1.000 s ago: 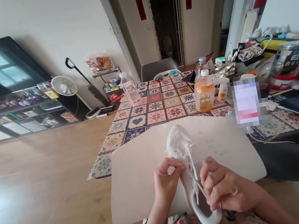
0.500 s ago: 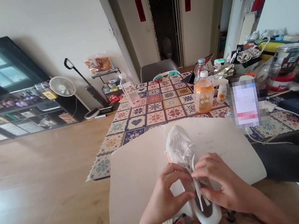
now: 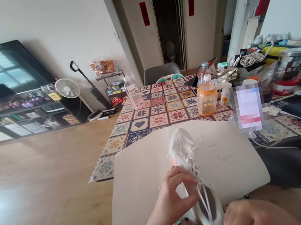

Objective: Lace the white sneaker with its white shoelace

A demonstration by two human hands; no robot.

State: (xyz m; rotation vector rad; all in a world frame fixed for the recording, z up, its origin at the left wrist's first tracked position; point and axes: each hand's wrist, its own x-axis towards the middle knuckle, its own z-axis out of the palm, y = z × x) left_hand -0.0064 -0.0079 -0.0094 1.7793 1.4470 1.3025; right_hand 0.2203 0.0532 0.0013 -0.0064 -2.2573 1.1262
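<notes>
Left hand (image 3: 168, 198) has its fingers curled tight against the white mesh sneaker (image 3: 183, 149), lying on a white sheet (image 3: 148, 182) at the table's (image 3: 105, 171) near edge! Right hand (image 3: 256, 218) sits low beside the loose lace (image 3: 203, 200), fingers hidden, can't tell.

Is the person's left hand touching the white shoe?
Yes, the left hand has its curled fingers against the side of the white shoe.
</notes>
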